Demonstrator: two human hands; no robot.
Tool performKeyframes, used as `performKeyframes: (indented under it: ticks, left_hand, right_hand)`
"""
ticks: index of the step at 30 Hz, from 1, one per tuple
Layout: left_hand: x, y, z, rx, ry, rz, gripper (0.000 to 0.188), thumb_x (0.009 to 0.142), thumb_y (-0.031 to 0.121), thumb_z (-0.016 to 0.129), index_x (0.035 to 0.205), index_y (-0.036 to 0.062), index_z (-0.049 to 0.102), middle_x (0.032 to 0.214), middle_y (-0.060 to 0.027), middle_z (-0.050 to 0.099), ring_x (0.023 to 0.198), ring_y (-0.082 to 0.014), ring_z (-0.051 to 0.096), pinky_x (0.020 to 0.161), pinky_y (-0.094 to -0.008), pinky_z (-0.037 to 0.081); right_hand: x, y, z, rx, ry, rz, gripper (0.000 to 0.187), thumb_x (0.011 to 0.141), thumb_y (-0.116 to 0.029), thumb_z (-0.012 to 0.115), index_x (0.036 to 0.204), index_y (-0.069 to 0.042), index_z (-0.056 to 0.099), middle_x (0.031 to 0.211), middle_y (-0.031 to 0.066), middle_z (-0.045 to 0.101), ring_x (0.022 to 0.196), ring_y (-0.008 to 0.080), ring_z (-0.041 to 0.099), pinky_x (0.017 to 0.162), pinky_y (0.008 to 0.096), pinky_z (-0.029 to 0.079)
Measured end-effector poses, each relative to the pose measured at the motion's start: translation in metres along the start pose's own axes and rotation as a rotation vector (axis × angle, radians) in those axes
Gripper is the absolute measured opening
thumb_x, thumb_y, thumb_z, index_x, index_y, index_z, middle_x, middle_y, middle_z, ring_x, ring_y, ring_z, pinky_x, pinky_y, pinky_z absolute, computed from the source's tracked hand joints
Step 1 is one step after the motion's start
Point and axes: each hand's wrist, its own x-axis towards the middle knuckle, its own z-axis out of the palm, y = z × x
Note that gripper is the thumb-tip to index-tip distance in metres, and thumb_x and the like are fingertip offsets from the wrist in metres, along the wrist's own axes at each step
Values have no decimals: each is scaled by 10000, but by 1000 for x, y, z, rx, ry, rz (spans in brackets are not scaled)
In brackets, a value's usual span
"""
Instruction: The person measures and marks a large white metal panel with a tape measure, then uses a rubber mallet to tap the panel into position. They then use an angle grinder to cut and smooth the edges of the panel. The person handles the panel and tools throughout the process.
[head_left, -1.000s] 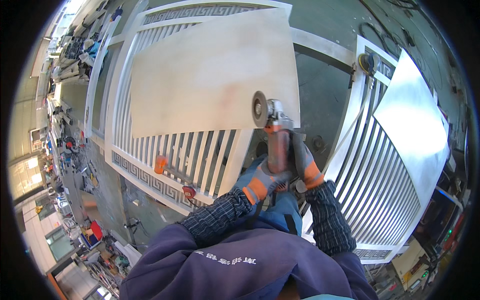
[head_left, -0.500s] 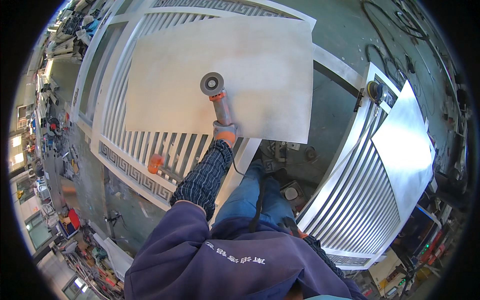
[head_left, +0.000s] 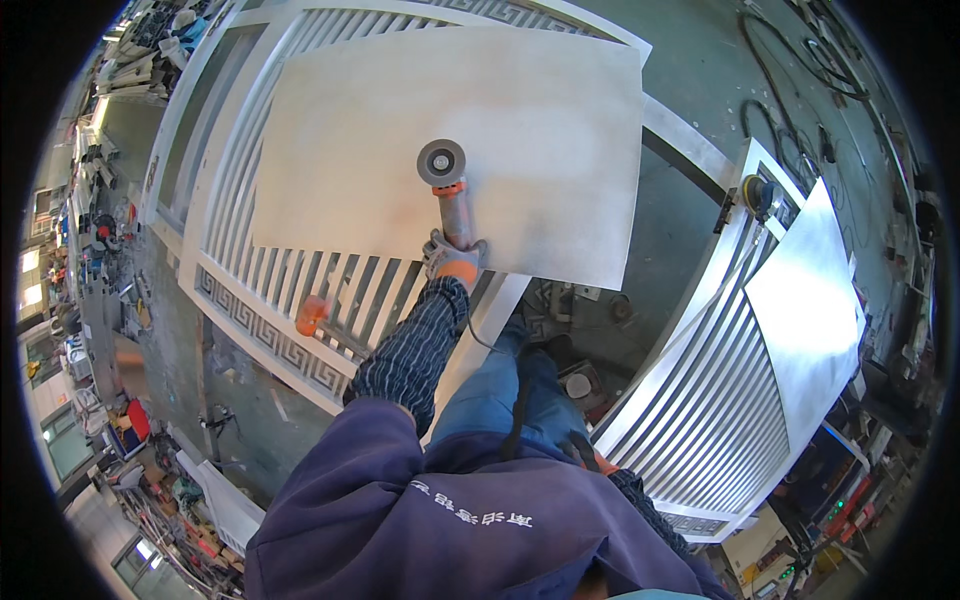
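My left hand, in a grey and orange glove, is closed round the rear body of an angle grinder. The grinder, grey and orange with a round disc facing up, lies along a large pale flat sheet. A cord runs back from my hand toward my legs. Beneath the sheet is a white slatted metal panel with a key-pattern border. My right hand is down by my hip; only an orange cuff part shows, and its fingers are hidden.
A mallet with an orange head lies on the slats left of my forearm. At the right, another slatted panel carries a shiny sheet and a round-headed sander. Black hoses lie on the floor beyond. Clutter lines the left side.
The view has turned slightly, shifting the panels in the picture. My left hand has turned a little on the grinder, showing more grey glove. The grinder stays over the sheet.
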Motion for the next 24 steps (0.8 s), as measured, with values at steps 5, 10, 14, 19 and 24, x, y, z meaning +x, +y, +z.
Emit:
performKeyframes:
  ticks: [5,10,14,19,24]
  left_hand:
    - [-103,-34,55,-986,-317,257,558,975,249,700,1427,-14,504,1402,-169,581,1301,-295,559,1102,-441,462]
    - [-184,36,62,-924,-698,249,329,1026,249,615,1244,8,665,1213,-178,705,1113,-280,667,974,-401,514]
    - [-172,90,18,-691,-529,163,415,1036,361,571,973,-5,755,906,-196,769,879,-368,735,794,-488,543]
    - [-74,83,52,-503,-254,147,587,1033,497,505,904,-23,743,921,-316,710,893,-498,688,798,-572,514]
    - [-15,51,32,-274,-37,191,607,1034,504,520,823,-29,720,819,-260,734,856,-408,727,746,-510,555]
  right_hand:
    - [0,-151,-10,-243,174,-747,436,1073,-311,509,1410,-43,580,1388,191,607,1298,326,557,1129,408,413]
    - [-39,-321,14,545,185,-850,425,1095,-315,509,1383,-19,605,1306,121,652,1211,237,596,1076,364,443]
    - [-75,-366,14,778,9,-695,458,1100,-322,504,1414,4,574,1339,139,642,1197,240,604,1053,361,459]
    - [-78,-328,11,-176,290,-1313,479,1081,-147,496,1528,6,421,1455,202,561,1327,324,558,1145,366,421]
    - [-209,-306,-10,560,-304,-534,442,1074,-147,514,1494,-12,499,1441,174,603,1304,288,593,1112,335,448]
